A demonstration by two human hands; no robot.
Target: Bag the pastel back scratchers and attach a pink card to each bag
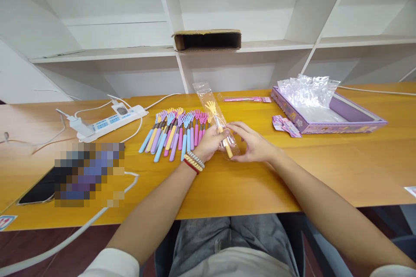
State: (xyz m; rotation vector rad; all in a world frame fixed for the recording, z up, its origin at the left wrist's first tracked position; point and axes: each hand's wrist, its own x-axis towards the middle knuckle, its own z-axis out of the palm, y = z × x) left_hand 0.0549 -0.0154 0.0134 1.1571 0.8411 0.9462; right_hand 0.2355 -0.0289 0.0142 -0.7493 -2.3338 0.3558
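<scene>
A yellow hand-shaped back scratcher [228, 149] lies inside a clear zip-top plastic bag [204, 90], tilted with its claw end away from me. My left hand [211, 142] is closed around the bag and the scratcher's handle from the left side. On the right, my right hand [255, 143] has its thumb at the bag's lower end and its fingers along the bag's edge. Just left of my left hand lies a pile of back scratchers [173, 132] with blue, purple, yellow and pink handles, claws pointing away.
A purple tray [341, 127] with clear bags [310, 91] stands at right, small pink cards [286, 125] beside it. One bagged pink scratcher [247, 99] lies behind. A power strip [110, 122], cables and a phone [39, 186] are left. An open cardboard box [208, 32] sits on the shelf.
</scene>
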